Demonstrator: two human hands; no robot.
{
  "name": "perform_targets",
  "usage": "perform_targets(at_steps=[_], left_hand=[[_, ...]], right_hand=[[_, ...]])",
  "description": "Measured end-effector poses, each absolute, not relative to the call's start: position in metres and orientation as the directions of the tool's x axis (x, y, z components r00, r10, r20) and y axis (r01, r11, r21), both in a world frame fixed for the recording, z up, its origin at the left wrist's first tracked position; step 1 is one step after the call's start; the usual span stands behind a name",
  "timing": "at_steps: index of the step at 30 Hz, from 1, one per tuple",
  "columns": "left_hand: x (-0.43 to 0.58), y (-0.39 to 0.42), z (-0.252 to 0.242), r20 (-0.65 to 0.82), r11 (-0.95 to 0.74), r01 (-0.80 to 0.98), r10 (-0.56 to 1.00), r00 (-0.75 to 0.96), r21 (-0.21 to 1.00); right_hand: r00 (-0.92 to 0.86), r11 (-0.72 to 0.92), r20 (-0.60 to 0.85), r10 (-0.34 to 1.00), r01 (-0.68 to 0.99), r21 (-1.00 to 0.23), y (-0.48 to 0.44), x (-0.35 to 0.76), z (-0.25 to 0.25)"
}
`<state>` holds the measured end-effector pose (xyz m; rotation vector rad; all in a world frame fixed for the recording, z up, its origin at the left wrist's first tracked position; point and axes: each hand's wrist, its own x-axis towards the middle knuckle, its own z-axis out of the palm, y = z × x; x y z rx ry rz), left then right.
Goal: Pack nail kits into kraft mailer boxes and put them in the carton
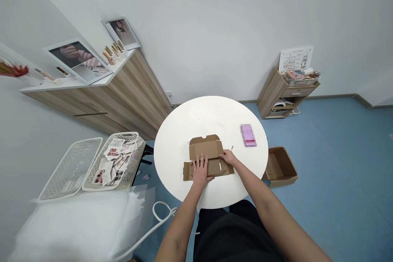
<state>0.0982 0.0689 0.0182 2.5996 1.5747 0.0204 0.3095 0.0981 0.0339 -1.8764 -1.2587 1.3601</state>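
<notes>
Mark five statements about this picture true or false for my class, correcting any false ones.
1. The left hand and right hand both touch the brown cardboard. True.
2. The left hand is clenched in a fist. False: its fingers are spread on the cardboard.
3. An open box stands beyond the right edge of the round white table. True.
4. The purple item lies left of the cardboard. False: the purple item lies to its right.
5. A white basket left of the table holds printed papers. True.
</notes>
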Motion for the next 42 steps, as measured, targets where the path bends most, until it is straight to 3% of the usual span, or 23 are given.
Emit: perform_targets(at_steps=[7,11,16,23,26,33,42], left_hand=[[0.098,0.067,0.006,-0.031,-0.456,0.885,0.887,0.46,0.091],[0.103,0.064,0.003,-0.037,-0.42,0.899,0.903,0.428,0.127],[0.105,0.063,-0.002,-0.04,-0.403,0.902,0.91,0.413,0.157],[0.104,0.064,-0.002,-0.033,-0.408,0.898,0.908,0.418,0.164],[0.103,0.065,-0.002,-0.029,-0.41,0.895,0.907,0.421,0.174],[0.103,0.066,0.001,-0.033,-0.413,0.895,0.905,0.424,0.168],[0.063,0.1,0.019,-0.159,-0.598,0.75,0.742,0.651,0.283]], right_hand=[[0.161,-0.453,-0.429,0.889,0.45,-0.77,0.091,0.302,0.034],[0.272,-0.493,-0.413,0.869,0.415,-0.764,0.079,0.291,0.032],[0.265,-0.493,-0.419,0.869,0.378,-0.784,0.066,0.284,0.037],[0.377,-0.448,-0.301,0.876,0.405,-0.797,0.029,0.29,0.047],[0.412,-0.47,-0.283,0.866,0.477,-0.743,0.012,0.289,0.048],[0.463,-0.666,-0.481,0.745,0.568,-0.484,0.01,0.273,0.041],[0.453,-0.619,-0.434,0.779,0.664,-0.42,0.033,0.262,0.041]])
